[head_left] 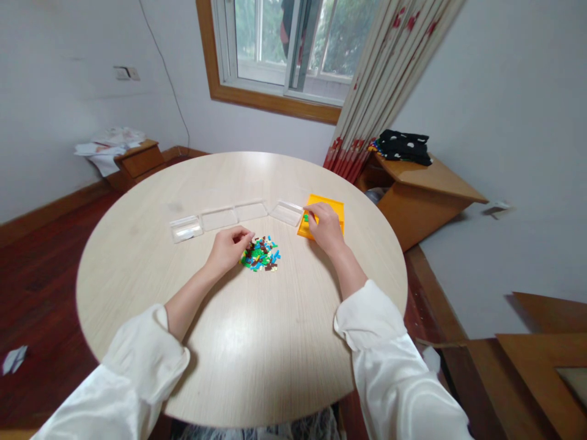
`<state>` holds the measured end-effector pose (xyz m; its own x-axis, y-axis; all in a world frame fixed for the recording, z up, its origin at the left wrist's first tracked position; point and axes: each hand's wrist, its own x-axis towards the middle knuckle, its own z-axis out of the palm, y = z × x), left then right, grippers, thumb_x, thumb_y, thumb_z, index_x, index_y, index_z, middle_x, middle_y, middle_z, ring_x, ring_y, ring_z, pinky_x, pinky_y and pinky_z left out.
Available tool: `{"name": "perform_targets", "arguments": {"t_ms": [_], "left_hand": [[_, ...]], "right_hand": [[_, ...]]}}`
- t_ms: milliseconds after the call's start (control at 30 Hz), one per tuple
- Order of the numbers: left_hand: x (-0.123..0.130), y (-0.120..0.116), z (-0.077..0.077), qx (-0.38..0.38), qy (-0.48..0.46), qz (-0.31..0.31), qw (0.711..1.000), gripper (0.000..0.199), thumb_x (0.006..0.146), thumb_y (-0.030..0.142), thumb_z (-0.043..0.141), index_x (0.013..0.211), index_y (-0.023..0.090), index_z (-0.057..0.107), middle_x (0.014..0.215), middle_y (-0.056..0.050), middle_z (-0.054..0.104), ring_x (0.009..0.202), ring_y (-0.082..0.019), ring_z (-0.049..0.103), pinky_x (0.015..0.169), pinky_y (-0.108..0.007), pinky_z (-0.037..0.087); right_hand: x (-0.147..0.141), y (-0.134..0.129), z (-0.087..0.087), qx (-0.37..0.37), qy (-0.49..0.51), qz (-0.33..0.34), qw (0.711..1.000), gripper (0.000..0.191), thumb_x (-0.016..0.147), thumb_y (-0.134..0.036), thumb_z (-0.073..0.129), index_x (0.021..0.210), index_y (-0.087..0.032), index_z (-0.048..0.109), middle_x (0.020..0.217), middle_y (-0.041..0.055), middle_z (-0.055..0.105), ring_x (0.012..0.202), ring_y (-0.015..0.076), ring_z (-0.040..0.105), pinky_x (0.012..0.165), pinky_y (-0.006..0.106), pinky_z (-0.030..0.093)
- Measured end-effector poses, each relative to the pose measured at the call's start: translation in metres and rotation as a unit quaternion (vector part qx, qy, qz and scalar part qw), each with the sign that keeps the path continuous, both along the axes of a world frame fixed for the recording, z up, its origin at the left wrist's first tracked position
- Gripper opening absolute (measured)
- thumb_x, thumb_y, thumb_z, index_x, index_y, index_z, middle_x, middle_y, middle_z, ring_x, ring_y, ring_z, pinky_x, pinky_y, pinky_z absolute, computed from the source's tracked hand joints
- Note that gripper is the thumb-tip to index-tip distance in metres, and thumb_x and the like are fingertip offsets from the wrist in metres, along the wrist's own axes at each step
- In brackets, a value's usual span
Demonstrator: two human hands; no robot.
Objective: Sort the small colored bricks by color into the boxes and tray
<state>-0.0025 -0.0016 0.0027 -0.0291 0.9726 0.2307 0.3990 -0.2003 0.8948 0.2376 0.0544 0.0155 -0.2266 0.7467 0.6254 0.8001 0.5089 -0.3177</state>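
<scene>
My one view looks forward and down from the wearer's head, above the near side of the table point(275, 354). The left hand point(228, 250) and right hand point(326, 227) show mid-frame, near; its wide reach takes in the window point(293, 49), farther off, up top.

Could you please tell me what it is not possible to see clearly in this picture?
All in the head view:
- Left hand: its fingertips are too small to show whether they pinch a piece.
- Yellow tray: partly hidden by the right hand.
- Pile of pieces: too small to count; upper pieces cover lower ones.
- Dark thing beyond the window: cut off by the top edge.
</scene>
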Motion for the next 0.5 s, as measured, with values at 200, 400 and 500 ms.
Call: {"name": "perform_targets", "arguments": {"t_ms": [200,400,500], "left_hand": [[-0.005,0.002,0.004,0.011,0.021,0.059,0.998,0.026,0.075,0.033,0.051,0.057,0.015,0.058,0.048,0.002,0.052,0.049,-0.012,0.048,0.051,-0.023,0.035],[-0.007,0.005,0.0,-0.004,0.07,0.039,0.997,0.026,0.072,0.036,0.051,0.057,0.016,0.058,0.05,0.001,0.054,0.051,-0.012,0.047,0.052,-0.024,0.032],[-0.007,0.005,-0.002,-0.006,0.087,0.031,0.996,0.025,0.071,0.036,0.051,0.059,0.015,0.059,0.053,0.0,0.056,0.052,-0.013,0.047,0.053,-0.025,0.032]], "right_hand": [[-0.046,-0.025,-0.007,-0.136,-0.083,0.123,0.98,0.021,0.082,-0.007,0.049,0.092,-0.013,0.067,0.095,0.0099,0.065,0.09,0.0168,0.057,0.084,0.029,0.044],[-0.056,-0.027,-0.011,-0.179,-0.089,0.146,0.969,0.021,0.084,-0.006,0.048,0.091,-0.01,0.067,0.091,0.011,0.067,0.086,0.0155,0.058,0.079,0.026,0.044],[-0.052,-0.028,-0.006,-0.192,-0.081,0.132,0.969,0.018,0.083,-0.006,0.051,0.089,-0.011,0.067,0.089,0.0102,0.067,0.083,0.0147,0.058,0.079,0.026,0.043]]}}
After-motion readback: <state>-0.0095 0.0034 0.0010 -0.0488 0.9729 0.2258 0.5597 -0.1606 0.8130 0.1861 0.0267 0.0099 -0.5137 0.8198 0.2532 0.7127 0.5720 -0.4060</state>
